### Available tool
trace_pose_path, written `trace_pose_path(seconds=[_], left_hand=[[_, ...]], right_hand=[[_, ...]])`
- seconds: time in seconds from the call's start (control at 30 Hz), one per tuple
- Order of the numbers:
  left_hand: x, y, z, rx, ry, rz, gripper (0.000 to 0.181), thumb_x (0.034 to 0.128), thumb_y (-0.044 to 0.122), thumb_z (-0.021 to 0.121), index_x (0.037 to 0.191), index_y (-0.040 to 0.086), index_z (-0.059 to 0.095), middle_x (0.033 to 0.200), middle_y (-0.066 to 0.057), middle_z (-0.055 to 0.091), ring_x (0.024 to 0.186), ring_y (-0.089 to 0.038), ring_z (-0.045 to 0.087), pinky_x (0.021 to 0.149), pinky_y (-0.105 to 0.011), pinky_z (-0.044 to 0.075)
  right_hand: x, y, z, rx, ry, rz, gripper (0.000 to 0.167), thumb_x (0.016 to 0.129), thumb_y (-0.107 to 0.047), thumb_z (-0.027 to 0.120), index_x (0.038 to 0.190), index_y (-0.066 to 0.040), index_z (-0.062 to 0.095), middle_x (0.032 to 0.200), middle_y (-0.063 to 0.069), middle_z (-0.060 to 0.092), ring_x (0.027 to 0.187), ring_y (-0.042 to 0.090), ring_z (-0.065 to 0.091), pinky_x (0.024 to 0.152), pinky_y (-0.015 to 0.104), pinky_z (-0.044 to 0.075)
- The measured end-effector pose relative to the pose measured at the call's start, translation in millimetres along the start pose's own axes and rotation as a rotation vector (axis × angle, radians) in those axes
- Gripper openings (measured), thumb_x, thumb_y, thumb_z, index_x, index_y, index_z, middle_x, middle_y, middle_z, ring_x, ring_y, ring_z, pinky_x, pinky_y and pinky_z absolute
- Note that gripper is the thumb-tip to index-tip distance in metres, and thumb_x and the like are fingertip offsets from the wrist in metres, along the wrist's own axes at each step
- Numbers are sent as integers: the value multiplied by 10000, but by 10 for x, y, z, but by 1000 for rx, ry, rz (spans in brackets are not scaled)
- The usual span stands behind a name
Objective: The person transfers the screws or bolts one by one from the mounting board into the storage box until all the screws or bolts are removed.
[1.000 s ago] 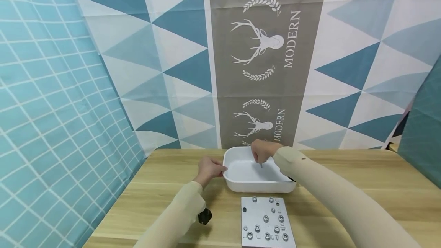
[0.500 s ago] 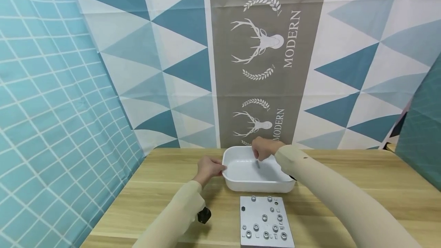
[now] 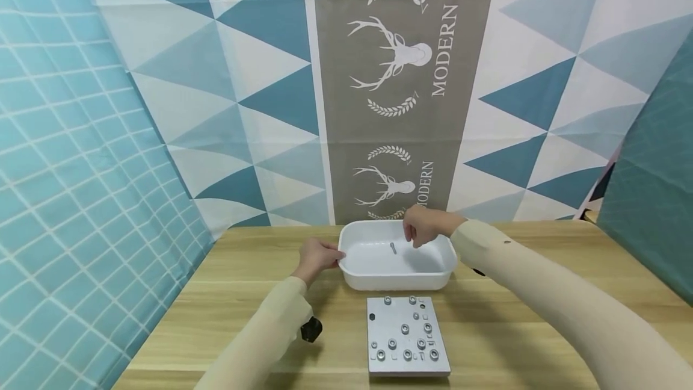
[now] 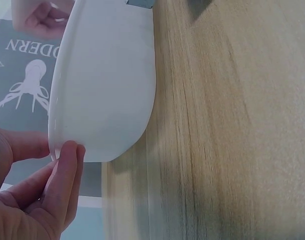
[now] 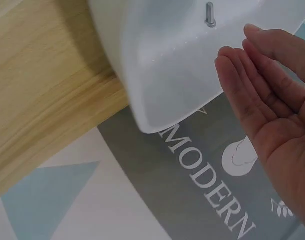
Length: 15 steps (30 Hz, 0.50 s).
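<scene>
White rim in its pinch, the left hand (image 3: 316, 256) holds the tray (image 3: 397, 282) by its left end; an uneven tug could tip it, rolling the bolt (image 3: 393, 248) inside. Nearer on the surface (image 3: 254, 269), the metal plate (image 3: 397, 313) might get bumped if the tray slid. The right hand (image 3: 425, 226) hovers above the tray, thumb and fingers parted, empty.

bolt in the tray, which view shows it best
Right wrist view: the bolt is largest there, head and shaft distinct. The head view shows it small inside the white tray; the left wrist doesn't show it.
</scene>
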<state>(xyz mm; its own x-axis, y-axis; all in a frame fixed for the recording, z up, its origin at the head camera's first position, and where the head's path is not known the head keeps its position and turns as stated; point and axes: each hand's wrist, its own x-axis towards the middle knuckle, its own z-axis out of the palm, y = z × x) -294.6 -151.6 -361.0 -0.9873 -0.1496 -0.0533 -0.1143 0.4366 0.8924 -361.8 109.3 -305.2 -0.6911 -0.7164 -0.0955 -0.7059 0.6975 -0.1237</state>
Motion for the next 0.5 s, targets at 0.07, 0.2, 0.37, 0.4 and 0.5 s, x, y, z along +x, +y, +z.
trace_pose_path(seconds=[0.07, 0.2, 0.37, 0.4, 0.5], left_hand=[[4, 4, -3, 2, 1, -1, 168, 763, 33, 762, 890, -74, 733, 854, -222, 732, 591, -111, 670, 698, -330, 631], [4, 11, -11, -1, -1, 5, 183, 763, 39, 763, 899, -79, 730, 854, -226, 731, 593, -104, 667, 718, -345, 630], [0, 5, -20, -32, -5, 1, 190, 758, 34, 766, 900, -86, 723, 855, -221, 727, 594, -108, 665, 681, -308, 629], [0, 1, -20, -38, -7, 3, 193, 756, 29, 766, 901, -90, 720, 855, -223, 725, 590, -103, 659, 666, -298, 628], [7, -4, -16, -55, -9, -5, 193, 754, 24, 767, 902, -90, 719, 862, -224, 725, 576, -93, 644, 649, -278, 624]], right_hand=[[-66, 2, -6, 17, 2, -8, 91, 699, -23, 756, 783, -47, 729, 691, -8, 685, 611, 35, 570, 566, 143, 500], [-193, -26, -6, 62, 20, -18, 95, 724, -39, 773, 806, -39, 724, 701, -8, 682, 621, 27, 569, 586, 144, 509], [-337, -130, 2, 106, 34, -36, 91, 743, -49, 783, 794, -81, 715, 729, -4, 682, 640, 17, 557, 602, 141, 510], [-363, -151, 2, 106, 38, -47, 93, 745, -50, 784, 793, -87, 713, 731, -2, 683, 641, 13, 555, 602, 139, 508], [-426, -204, 3, 109, 57, -71, 103, 741, -53, 787, 784, -99, 706, 724, -9, 679, 640, 7, 553, 600, 136, 509]])
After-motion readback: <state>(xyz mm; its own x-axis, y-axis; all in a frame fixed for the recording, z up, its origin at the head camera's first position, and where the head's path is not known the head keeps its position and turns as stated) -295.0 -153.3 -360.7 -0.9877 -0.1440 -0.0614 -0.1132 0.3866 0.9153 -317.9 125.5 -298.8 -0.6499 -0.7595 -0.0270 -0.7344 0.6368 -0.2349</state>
